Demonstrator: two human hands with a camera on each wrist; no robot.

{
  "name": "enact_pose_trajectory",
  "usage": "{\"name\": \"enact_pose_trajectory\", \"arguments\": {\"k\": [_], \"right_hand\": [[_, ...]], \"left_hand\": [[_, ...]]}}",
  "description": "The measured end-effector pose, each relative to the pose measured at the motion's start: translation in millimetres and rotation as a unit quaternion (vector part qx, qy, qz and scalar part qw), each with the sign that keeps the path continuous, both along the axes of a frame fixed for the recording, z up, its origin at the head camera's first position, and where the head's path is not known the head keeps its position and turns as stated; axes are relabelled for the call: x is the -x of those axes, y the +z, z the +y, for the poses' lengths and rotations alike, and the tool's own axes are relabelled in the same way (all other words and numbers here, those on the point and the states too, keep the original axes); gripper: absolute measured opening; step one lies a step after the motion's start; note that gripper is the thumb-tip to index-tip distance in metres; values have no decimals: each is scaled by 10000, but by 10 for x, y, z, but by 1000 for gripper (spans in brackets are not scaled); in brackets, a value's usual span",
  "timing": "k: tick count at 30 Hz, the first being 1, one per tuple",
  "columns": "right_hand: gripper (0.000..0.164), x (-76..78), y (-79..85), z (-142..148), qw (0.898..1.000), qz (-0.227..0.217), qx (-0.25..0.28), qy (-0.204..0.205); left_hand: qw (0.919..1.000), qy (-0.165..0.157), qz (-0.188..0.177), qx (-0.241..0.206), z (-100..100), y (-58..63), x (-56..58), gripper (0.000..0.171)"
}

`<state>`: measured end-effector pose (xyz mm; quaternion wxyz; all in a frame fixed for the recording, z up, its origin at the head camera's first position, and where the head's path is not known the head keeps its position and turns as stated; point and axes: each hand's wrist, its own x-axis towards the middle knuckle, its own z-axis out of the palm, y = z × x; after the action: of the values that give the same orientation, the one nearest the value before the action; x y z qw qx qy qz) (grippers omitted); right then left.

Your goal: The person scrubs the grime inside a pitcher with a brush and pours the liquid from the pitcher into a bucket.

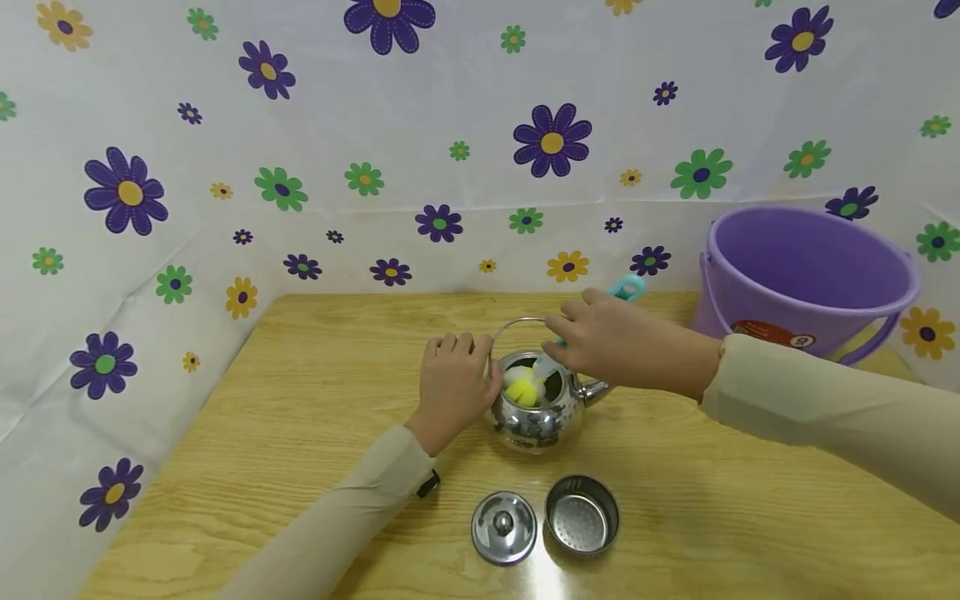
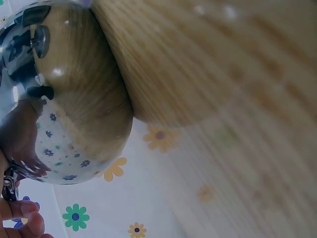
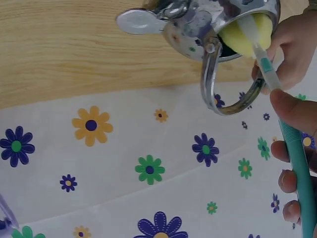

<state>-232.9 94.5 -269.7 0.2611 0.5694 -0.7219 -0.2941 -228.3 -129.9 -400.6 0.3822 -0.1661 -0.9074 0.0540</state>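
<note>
A shiny metal teapot [image 1: 534,432] stands upright on the table with its lid off and its arched handle [image 3: 210,84] raised. My left hand [image 1: 456,379] grips the pot's left side near the handle's base, thumb by the rim; its fingertips [image 2: 32,223] show beside the handle joint in the left wrist view. With my right hand [image 1: 611,337] I hold a sponge brush [image 3: 294,153] by its turquoise handle, slanting down into the pot. Its yellow and white sponge head [image 1: 523,390] sits inside the opening. The pot's inner bottom is hidden.
A round metal lid [image 1: 504,529] and a perforated strainer basket [image 1: 582,525] lie side by side in front of the pot. At the back right stands a purple bucket [image 1: 795,308]. The wooden table [image 1: 300,433] meets a flower-patterned sheet [image 1: 450,100] behind.
</note>
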Motion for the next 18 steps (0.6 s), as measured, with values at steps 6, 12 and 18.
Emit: {"name": "enact_pose_trajectory", "arguments": {"k": [6, 12, 18], "right_hand": [[11, -23, 6, -69, 9995, 290, 19, 101], [12, -63, 48, -124, 9963, 803, -294, 70], [25, -213, 106, -247, 9854, 1425, -915, 157]], "left_hand": [[10000, -64, -27, -22, -15, 1, 9, 21], [9999, -127, 6, -43, -14, -16, 15, 21], [9999, -118, 8, -80, -11, -9, 12, 18]]}}
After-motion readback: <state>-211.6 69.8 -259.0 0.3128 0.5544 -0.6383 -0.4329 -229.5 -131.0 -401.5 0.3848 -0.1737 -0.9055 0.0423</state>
